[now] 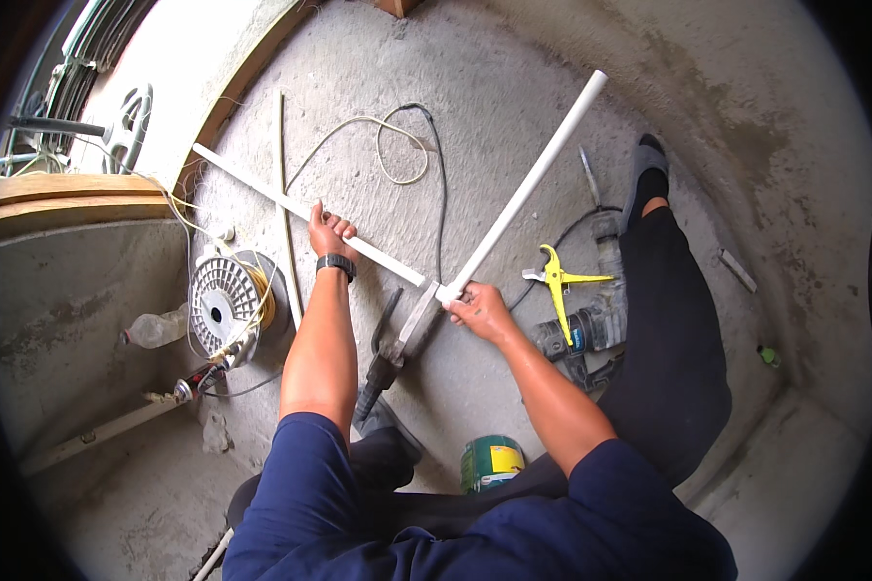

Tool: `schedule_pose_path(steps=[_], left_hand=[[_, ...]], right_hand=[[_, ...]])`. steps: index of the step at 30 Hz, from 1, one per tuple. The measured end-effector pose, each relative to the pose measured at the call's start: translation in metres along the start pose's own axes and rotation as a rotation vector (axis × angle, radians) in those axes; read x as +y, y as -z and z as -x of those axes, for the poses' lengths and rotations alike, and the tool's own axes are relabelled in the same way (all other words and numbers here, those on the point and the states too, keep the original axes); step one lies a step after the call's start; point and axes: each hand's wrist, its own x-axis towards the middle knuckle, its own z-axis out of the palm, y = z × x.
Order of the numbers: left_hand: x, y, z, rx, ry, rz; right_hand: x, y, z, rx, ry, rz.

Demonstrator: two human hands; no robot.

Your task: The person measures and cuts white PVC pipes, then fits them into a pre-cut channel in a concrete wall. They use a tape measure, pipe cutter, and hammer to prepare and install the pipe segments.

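Observation:
My left hand point(331, 230), with a dark wristwatch behind it, is closed round a long white plastic pipe point(388, 261) slanting from the upper left toward the middle. A second, thicker-looking white pipe point(533, 179) rises to the upper right, its low end in a white fitting point(446, 293). My right hand point(480, 312) grips this fitting with fingers and thumb. Between the pipe ends stands what looks like a pipe welding iron point(417, 324), with a flat grey metal plate and a dark handle. Both ends meet at its tip; whether they are pushed onto it is hard to see.
Right of my hand lie a yellow pipe cutter point(557, 281) and a dark-grey power drill point(583, 329). A cable reel point(223, 305), a plastic bottle point(160, 329) and a gas torch point(192, 385) are at left. A green tub point(491, 463) sits near my legs; a loose cord point(421, 145) curls beyond.

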Motion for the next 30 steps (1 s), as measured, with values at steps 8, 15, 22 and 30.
schedule_pose_path(steps=[8,15,22,30], left_hand=[[0.005,-0.015,0.014,0.232,0.024,-0.276],[-0.019,-0.038,0.023,0.505,0.012,-0.530],[-0.029,-0.034,0.036,0.493,-0.034,-0.619],[-0.025,-0.022,0.036,0.255,0.017,-0.205]], right_hand=[[0.001,0.001,0.001,0.018,0.039,0.045],[0.005,-0.007,0.004,0.075,0.041,0.000],[0.012,-0.008,0.004,0.079,0.018,-0.043],[0.013,-0.008,0.001,0.070,0.039,-0.043]])
